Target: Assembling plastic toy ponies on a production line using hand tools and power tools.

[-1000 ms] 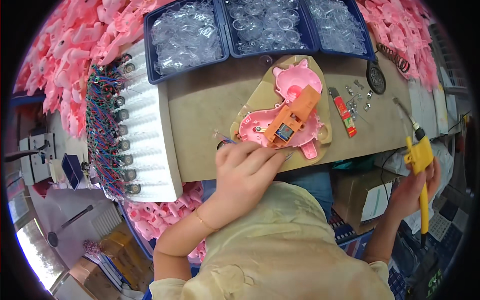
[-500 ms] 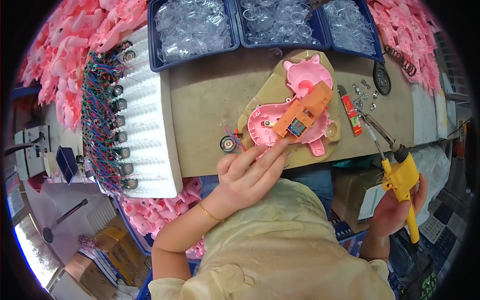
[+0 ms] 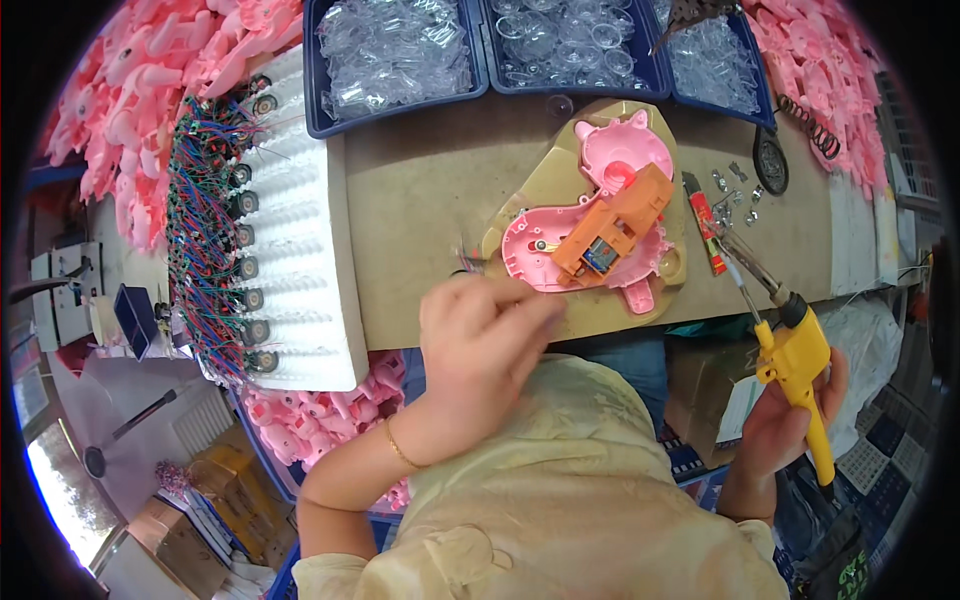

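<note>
A pink plastic toy shell (image 3: 600,230) lies open on a tan jig (image 3: 545,200) at the bench's front edge, with an orange motor block (image 3: 612,228) across it. My left hand (image 3: 480,345) rests at the bench edge just left of the shell, fingers curled over a small wired part that is mostly hidden. My right hand (image 3: 790,420) grips a yellow soldering iron (image 3: 790,350) off the bench's front right, its metal tip pointing up toward the shell's right side and still apart from it.
A white foam rack (image 3: 290,260) of small speakers with red and blue wires lies left. Blue bins (image 3: 400,60) of clear plastic pieces line the back. Loose screws (image 3: 735,195), a red marker (image 3: 705,225) and heaps of pink shells (image 3: 150,80) surround the bench.
My right hand has brought the soldering iron up and left, toward the shell. My left hand has curled closed over the small part beside the jig.
</note>
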`<state>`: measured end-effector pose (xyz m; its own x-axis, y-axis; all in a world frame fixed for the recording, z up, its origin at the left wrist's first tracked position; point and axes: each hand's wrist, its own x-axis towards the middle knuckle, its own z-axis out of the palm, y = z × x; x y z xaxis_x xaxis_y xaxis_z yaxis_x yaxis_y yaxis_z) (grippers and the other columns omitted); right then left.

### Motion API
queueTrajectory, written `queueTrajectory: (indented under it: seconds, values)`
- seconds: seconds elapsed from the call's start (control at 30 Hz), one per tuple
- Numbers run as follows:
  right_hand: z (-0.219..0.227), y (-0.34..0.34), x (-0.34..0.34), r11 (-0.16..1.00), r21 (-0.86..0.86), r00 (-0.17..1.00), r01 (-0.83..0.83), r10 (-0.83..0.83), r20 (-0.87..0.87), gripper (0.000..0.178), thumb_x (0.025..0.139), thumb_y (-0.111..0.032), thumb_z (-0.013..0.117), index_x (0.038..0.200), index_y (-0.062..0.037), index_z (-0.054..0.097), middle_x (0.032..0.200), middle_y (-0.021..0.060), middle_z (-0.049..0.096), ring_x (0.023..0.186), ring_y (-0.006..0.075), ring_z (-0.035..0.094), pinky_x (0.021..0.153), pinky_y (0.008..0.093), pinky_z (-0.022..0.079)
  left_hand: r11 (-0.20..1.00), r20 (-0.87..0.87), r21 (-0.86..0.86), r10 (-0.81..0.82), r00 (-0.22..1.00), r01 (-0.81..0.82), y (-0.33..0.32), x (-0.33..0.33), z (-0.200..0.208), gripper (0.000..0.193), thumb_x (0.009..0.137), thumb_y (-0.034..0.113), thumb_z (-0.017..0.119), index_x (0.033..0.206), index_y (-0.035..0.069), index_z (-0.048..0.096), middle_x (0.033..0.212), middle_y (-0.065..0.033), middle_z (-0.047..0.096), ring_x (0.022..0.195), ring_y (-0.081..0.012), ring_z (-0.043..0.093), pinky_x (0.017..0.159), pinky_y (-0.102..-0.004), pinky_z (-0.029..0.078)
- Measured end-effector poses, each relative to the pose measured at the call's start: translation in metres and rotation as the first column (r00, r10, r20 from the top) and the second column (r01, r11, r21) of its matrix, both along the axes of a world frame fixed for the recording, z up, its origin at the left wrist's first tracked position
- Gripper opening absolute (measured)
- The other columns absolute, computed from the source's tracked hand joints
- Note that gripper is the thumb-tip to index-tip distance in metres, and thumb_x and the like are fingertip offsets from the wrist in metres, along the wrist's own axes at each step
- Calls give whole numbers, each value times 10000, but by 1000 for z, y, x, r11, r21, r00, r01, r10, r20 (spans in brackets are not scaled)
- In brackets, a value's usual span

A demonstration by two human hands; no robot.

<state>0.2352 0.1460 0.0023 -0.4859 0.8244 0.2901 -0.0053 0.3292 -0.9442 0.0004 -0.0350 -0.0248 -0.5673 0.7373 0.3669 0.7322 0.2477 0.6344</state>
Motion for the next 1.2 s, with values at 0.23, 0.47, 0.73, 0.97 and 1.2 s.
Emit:
queueTrajectory:
  seconds: [0.23, 0.47, 0.73, 0.97, 1.2]
  values:
    - [13, -14, -3, 872, 116, 877, -476, 480, -17, 708, 791, -301, 706, 1336, -88, 308, 1127, 278, 519, 942, 301, 599, 779, 362, 513, 990, 167, 72, 105, 980, -118, 14, 4, -12, 160, 694, 44, 717, 841, 88, 675, 754, -18, 567, 791, -198, 483, 730, -306, 365]
    - [18, -13, -27, 644, 220, 679, -733, 671, 298, 567, 683, -131, 785, 1118, -65, 426, 997, 278, 582, 636, 280, 622, 463, 309, 462, 992, 125, 48, 110, 986, -117, 14, 3, -15, 142, 692, 61, 720, 824, 90, 675, 722, -10, 556, 782, -185, 479, 743, -301, 347]
    - [20, -13, -37, 652, -118, 592, -749, 739, 322, 545, 741, -106, 693, 1208, 19, 441, 909, 190, 635, 634, 280, 627, 526, 321, 474, 990, 141, 49, 123, 982, -131, 15, 4, -12, 134, 690, 66, 717, 813, 99, 676, 718, -1, 562, 776, -180, 484, 743, -300, 342]
    - [13, -14, -33, 627, -301, 533, -718, 774, 341, 525, 729, -112, 653, 1184, 76, 470, 848, 157, 641, 631, 294, 624, 541, 331, 475, 993, 137, 18, 115, 984, -118, 15, 3, -10, 131, 693, 73, 713, 815, 106, 679, 731, 1, 570, 783, -180, 486, 745, -300, 342]
    - [32, -13, -44, 581, 45, 520, -813, 688, 507, 535, 715, -123, 672, 1170, 84, 480, 817, 145, 634, 624, 280, 620, 520, 323, 468, 994, 144, -2, 113, 983, -113, 15, 2, -10, 125, 694, 83, 714, 811, 113, 680, 733, 4, 569, 791, -180, 488, 746, -303, 340]
